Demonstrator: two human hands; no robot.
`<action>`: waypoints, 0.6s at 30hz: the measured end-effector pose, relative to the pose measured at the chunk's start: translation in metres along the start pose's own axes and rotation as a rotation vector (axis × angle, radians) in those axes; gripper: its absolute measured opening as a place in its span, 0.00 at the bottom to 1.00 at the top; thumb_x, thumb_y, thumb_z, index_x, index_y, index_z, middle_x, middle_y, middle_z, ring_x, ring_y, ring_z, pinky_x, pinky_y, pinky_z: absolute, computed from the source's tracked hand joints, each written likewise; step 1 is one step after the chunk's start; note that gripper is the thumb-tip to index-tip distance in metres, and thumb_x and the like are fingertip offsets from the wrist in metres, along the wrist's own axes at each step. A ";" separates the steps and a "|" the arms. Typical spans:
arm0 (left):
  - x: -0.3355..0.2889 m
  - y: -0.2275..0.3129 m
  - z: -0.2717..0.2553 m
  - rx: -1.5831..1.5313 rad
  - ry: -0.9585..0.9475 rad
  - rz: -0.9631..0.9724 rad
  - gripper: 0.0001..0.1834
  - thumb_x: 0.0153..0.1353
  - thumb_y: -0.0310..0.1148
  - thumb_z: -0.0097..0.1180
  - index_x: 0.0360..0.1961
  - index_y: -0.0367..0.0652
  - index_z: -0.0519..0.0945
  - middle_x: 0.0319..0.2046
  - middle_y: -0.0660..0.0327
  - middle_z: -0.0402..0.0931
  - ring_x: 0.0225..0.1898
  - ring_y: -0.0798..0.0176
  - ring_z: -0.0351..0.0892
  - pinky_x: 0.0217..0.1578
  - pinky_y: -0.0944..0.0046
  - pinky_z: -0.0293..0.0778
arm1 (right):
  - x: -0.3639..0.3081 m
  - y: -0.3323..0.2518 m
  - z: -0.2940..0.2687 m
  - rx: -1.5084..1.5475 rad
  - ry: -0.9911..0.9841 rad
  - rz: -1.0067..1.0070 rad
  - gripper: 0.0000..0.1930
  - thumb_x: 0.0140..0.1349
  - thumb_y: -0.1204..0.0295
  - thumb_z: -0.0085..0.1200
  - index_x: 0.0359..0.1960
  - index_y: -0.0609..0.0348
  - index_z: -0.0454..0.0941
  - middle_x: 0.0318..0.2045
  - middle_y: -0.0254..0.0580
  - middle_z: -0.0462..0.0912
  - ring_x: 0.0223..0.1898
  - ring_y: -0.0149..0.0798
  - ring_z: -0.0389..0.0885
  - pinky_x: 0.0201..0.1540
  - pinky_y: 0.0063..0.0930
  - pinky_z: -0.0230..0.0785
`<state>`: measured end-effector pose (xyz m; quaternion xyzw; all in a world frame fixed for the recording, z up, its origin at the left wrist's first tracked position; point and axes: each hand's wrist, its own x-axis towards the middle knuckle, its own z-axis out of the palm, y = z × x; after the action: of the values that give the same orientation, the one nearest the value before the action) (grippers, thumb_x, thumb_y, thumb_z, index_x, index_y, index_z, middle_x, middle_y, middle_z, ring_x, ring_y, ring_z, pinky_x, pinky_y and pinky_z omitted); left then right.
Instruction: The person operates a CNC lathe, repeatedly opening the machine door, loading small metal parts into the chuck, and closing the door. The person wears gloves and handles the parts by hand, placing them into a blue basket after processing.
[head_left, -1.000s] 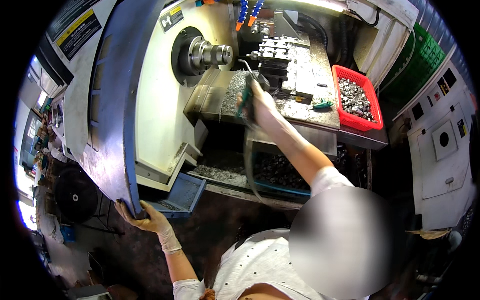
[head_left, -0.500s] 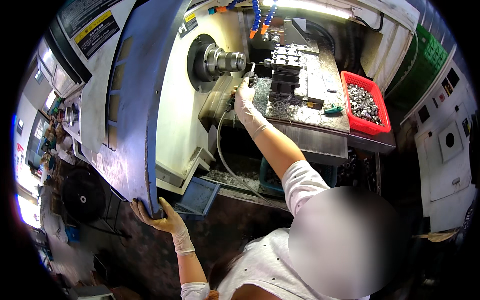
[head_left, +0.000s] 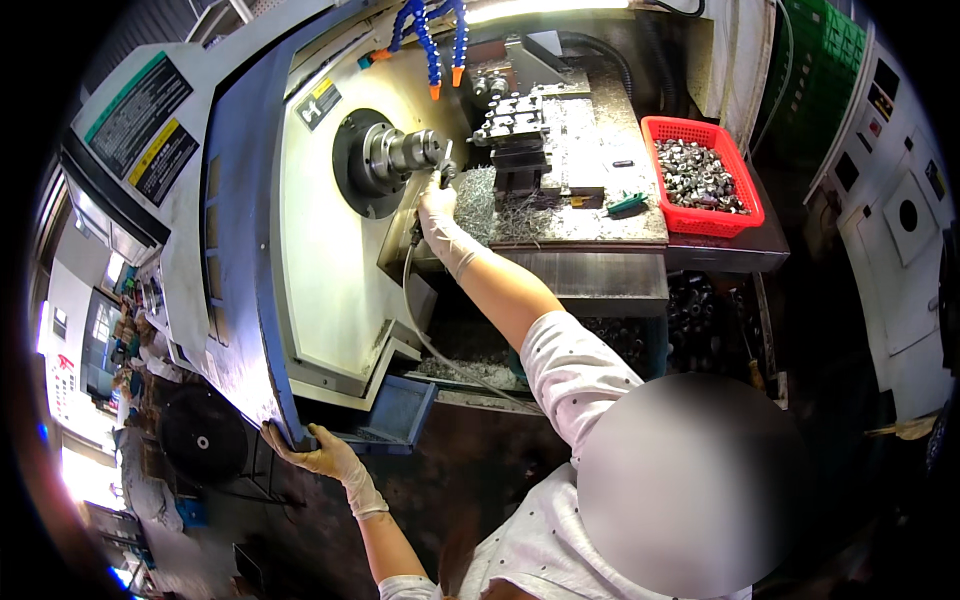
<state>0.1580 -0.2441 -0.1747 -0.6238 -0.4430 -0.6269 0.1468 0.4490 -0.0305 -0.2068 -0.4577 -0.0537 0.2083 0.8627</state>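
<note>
My right hand (head_left: 437, 205), in a pale thin glove, is wrapped round an air blow gun (head_left: 449, 168) with a thin nozzle pointing up. From it a pale hose (head_left: 408, 290) hangs down and curves to the right. The nozzle is close to the free end of the lathe's metal chuck (head_left: 415, 150), which sticks out of the cream machine wall. Whether the two touch, I cannot tell. My left hand (head_left: 325, 458), gloved too, grips the lower corner of the blue machine door (head_left: 250, 300), its thumb on the near side.
Right of the chuck stands a tool post (head_left: 515, 120) on the slide, with metal shavings (head_left: 480, 205) around it. Blue coolant hoses (head_left: 420, 45) hang above. A red basket (head_left: 715, 225) of small metal parts is at the right. Below sits a blue tray (head_left: 405, 415).
The view has shifted, so the machine appears further left. My right hand has brought the blow gun's nozzle nearer to the chuck's end. My left hand keeps its grip on the door corner.
</note>
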 end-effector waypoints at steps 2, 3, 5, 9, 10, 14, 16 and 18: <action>0.000 -0.001 -0.002 0.004 0.006 -0.017 0.28 0.36 0.14 0.37 0.45 0.37 0.52 0.47 0.51 0.52 0.49 0.52 0.51 0.49 0.56 0.46 | -0.005 -0.010 0.000 -0.193 -0.095 0.152 0.17 0.51 0.60 0.38 0.19 0.64 0.67 0.09 0.35 0.65 0.10 0.30 0.63 0.14 0.24 0.56; 0.000 -0.002 -0.002 -0.009 0.011 -0.014 0.29 0.35 0.13 0.36 0.45 0.37 0.52 0.47 0.51 0.52 0.49 0.52 0.51 0.49 0.56 0.45 | -0.007 -0.010 0.003 -0.136 -0.036 0.055 0.17 0.51 0.60 0.38 0.19 0.64 0.67 0.09 0.35 0.65 0.09 0.30 0.62 0.13 0.25 0.56; -0.001 0.000 -0.001 -0.021 0.011 -0.042 0.30 0.35 0.13 0.36 0.45 0.37 0.52 0.47 0.51 0.52 0.49 0.52 0.51 0.49 0.56 0.45 | -0.009 -0.013 0.003 -0.110 -0.009 0.034 0.18 0.51 0.60 0.37 0.18 0.64 0.66 0.08 0.34 0.65 0.09 0.29 0.61 0.12 0.24 0.54; -0.002 -0.005 -0.003 -0.002 0.019 -0.031 0.30 0.34 0.12 0.36 0.46 0.37 0.52 0.47 0.52 0.51 0.50 0.52 0.50 0.50 0.56 0.44 | -0.020 -0.025 -0.005 0.127 -0.044 0.166 0.17 0.51 0.61 0.39 0.27 0.67 0.67 0.17 0.39 0.70 0.18 0.32 0.64 0.24 0.24 0.58; -0.002 -0.005 -0.002 -0.001 0.020 -0.030 0.31 0.34 0.12 0.36 0.46 0.37 0.52 0.47 0.52 0.51 0.50 0.52 0.50 0.50 0.56 0.44 | -0.020 -0.025 -0.006 0.163 -0.023 0.124 0.17 0.51 0.61 0.39 0.28 0.67 0.67 0.18 0.39 0.70 0.19 0.31 0.64 0.25 0.24 0.58; -0.001 -0.002 0.003 -0.013 0.025 -0.018 0.31 0.35 0.12 0.36 0.47 0.37 0.52 0.48 0.52 0.51 0.50 0.54 0.49 0.50 0.58 0.45 | -0.003 -0.019 -0.003 0.121 -0.041 0.179 0.19 0.50 0.59 0.40 0.29 0.67 0.68 0.18 0.44 0.72 0.21 0.36 0.68 0.26 0.27 0.60; 0.000 -0.002 -0.001 0.007 0.039 -0.008 0.30 0.36 0.13 0.36 0.47 0.37 0.52 0.48 0.54 0.51 0.50 0.56 0.51 0.49 0.60 0.46 | -0.010 -0.025 -0.004 0.011 -0.172 0.350 0.18 0.50 0.59 0.39 0.25 0.66 0.68 0.14 0.42 0.70 0.17 0.35 0.68 0.21 0.27 0.59; -0.003 -0.004 0.000 0.024 0.037 -0.007 0.30 0.36 0.13 0.36 0.47 0.37 0.52 0.48 0.54 0.51 0.50 0.56 0.51 0.49 0.60 0.46 | -0.013 -0.054 -0.017 0.164 -0.177 0.465 0.17 0.50 0.59 0.39 0.15 0.63 0.65 0.06 0.35 0.65 0.07 0.30 0.62 0.09 0.25 0.52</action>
<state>0.1558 -0.2427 -0.1789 -0.6088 -0.4499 -0.6334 0.1606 0.4591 -0.0755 -0.1721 -0.3665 -0.0053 0.4437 0.8178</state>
